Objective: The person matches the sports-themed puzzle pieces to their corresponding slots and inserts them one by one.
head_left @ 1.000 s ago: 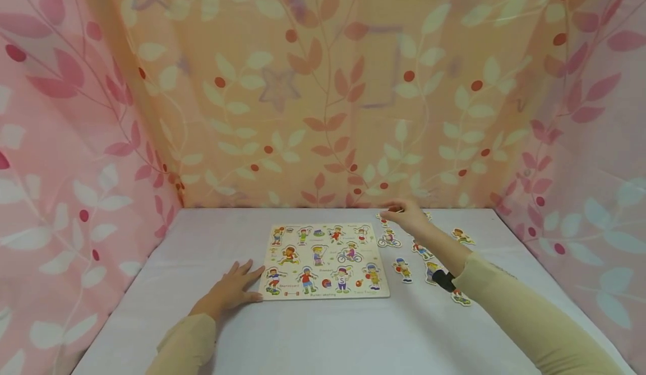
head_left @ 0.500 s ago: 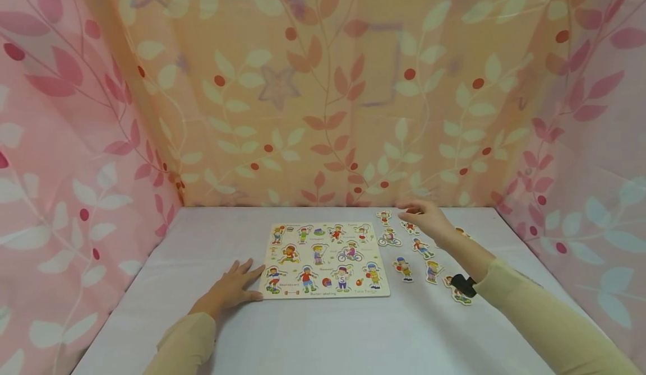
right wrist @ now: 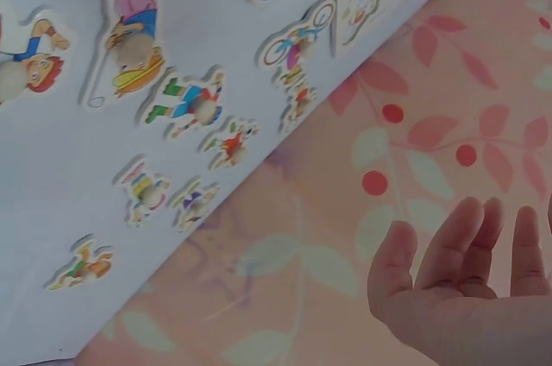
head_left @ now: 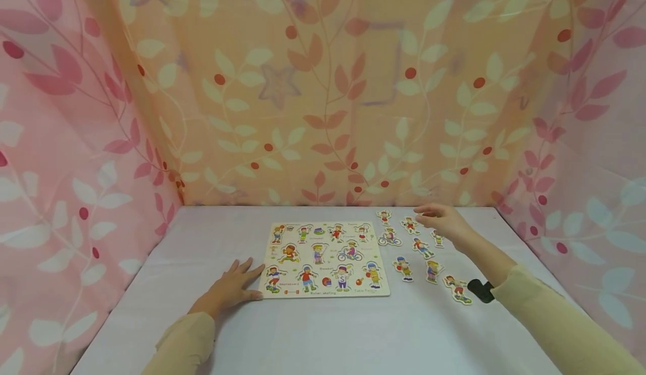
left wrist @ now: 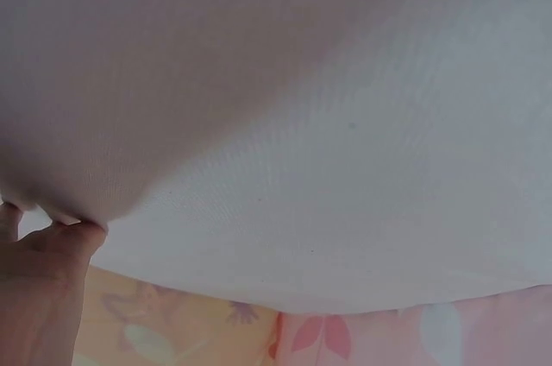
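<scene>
A wooden puzzle board (head_left: 330,295) printed with children doing sports lies on the white table. My left hand (head_left: 232,286) rests at its left edge with the fingers spread; in the left wrist view, part of that hand (left wrist: 53,267) shows at the lower left. My right hand (head_left: 444,223) hovers over the back right of the table, its fingers loosely bent and nothing in them, as the right wrist view of the hand (right wrist: 466,288) also shows. Nearest to it are a footballer puzzle piece (head_left: 410,226) and another small figure piece (head_left: 438,239), partly under the hand.
Several more pieces lie right of the board, among them a cyclist (head_left: 390,237), a golfer (head_left: 432,272) and a skateboarder (head_left: 460,294). In the right wrist view, the pieces have pale round knobs. Patterned curtains (head_left: 323,95) enclose the table's back and sides.
My right hand has moved right, away from the pieces behind the board's right corner, uncovering the footballer and others. The left hand and the board have stayed put.
</scene>
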A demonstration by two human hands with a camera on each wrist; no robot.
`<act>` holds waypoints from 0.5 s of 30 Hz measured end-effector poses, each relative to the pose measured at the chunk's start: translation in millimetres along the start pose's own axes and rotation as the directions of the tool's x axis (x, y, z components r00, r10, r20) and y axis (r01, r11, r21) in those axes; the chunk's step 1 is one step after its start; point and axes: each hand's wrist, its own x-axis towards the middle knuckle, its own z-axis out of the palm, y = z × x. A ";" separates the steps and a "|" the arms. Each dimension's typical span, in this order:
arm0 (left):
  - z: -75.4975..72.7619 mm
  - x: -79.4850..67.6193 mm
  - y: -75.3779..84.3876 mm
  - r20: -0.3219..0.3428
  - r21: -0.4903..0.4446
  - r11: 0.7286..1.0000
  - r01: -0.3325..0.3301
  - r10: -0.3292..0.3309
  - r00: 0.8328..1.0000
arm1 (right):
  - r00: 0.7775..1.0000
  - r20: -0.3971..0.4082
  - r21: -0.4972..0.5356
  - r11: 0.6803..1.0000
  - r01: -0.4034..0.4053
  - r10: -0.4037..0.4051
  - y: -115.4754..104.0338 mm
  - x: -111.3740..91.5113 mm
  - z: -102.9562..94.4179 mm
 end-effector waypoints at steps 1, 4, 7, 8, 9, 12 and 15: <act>0.3 0.0 0.0 -0.001 -0.002 1.000 0.002 -0.002 1.000 | 1.000 0.005 0.012 1.000 -0.009 0.009 2.2 -0.1 -2.0; 1.5 -0.2 -0.1 -0.004 -0.005 1.000 0.000 0.000 1.000 | 1.000 0.013 0.034 0.999 -0.026 0.025 9.5 -1.4 -7.6; 2.4 -0.4 -0.5 -0.007 -0.008 1.000 0.001 -0.001 1.000 | 0.999 0.016 0.046 0.998 -0.047 0.047 15.1 -2.4 -11.2; 2.2 -0.8 -0.3 -0.009 -0.007 1.000 -0.001 0.001 1.000 | 0.998 0.018 0.046 0.997 -0.054 0.053 16.9 -2.8 -12.1; 2.2 -0.7 -0.5 -0.012 -0.007 1.000 -0.004 0.004 1.000 | 0.998 0.020 0.046 0.997 -0.058 0.057 18.9 -3.1 -12.9; 1.6 -0.8 -1.2 -0.019 -0.004 1.000 -0.012 0.012 1.000 | 0.997 0.026 0.049 0.996 -0.078 0.077 24.9 -3.5 -14.9; 0.2 -1.2 -0.3 -0.023 -0.002 1.000 -0.019 0.019 1.000 | 0.996 0.035 0.041 0.995 -0.087 0.085 33.8 -2.4 -18.9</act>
